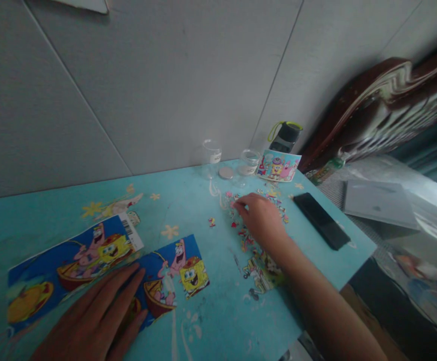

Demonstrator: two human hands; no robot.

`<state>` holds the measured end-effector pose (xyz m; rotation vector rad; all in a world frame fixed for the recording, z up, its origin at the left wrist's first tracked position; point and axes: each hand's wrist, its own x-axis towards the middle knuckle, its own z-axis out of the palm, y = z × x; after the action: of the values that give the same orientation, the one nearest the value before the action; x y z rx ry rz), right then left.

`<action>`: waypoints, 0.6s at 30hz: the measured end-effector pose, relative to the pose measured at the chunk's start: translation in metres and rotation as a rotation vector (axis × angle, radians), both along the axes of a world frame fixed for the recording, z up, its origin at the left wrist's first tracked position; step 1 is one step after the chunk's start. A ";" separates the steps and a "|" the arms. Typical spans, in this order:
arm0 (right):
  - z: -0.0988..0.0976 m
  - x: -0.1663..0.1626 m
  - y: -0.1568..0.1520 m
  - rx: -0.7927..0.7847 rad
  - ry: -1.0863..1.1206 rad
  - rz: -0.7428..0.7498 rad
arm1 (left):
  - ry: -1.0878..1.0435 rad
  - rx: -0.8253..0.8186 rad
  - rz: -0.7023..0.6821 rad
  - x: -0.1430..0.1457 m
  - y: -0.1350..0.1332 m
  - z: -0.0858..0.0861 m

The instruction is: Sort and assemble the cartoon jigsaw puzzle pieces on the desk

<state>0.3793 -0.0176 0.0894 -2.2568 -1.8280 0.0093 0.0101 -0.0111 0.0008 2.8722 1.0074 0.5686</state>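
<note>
Watching from afar through the head camera, I am seeing the left hand [100,306] lying flat, fingers slightly apart, over the lower-left part of the partly assembled jigsaw [193,275], whose edge is running uneven beside the smooth printed sheet [115,245]. The right hand [261,218] is curving above the scattered, knobbly loose pieces [244,244], thumb and forefinger bunching together; I cannot tell whether they are pinching one. A lone piece [211,222] is lying between the hands on the flower-patterned turquoise tabletop [218,326]. Behind, two clear round jars [249,163] are flanking a dull metallic disc [226,173], while a flat black phone [321,220] is resting rightward.
</note>
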 end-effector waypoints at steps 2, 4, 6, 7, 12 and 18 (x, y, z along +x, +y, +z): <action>0.002 0.026 0.001 -0.019 -0.019 -0.141 | 0.017 0.006 -0.001 -0.001 0.000 0.000; 0.000 0.047 0.002 -0.089 -0.009 -0.222 | 0.043 0.018 -0.001 -0.002 0.000 0.001; -0.005 0.062 0.003 -0.145 0.011 -0.247 | 0.067 0.040 0.001 -0.002 -0.001 0.003; -0.007 0.066 0.004 -0.160 0.018 -0.244 | 0.076 0.050 0.003 -0.001 -0.002 0.004; -0.016 0.077 0.006 -0.187 0.033 -0.226 | 0.114 0.049 0.025 0.007 -0.007 0.019; -0.022 0.092 0.009 -0.202 0.059 -0.244 | 0.131 -0.044 0.067 0.014 -0.011 0.038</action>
<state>0.4710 -0.0088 0.0678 -2.5738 -1.5744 0.2261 0.0246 -0.0225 0.0387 2.8784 1.1221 0.3614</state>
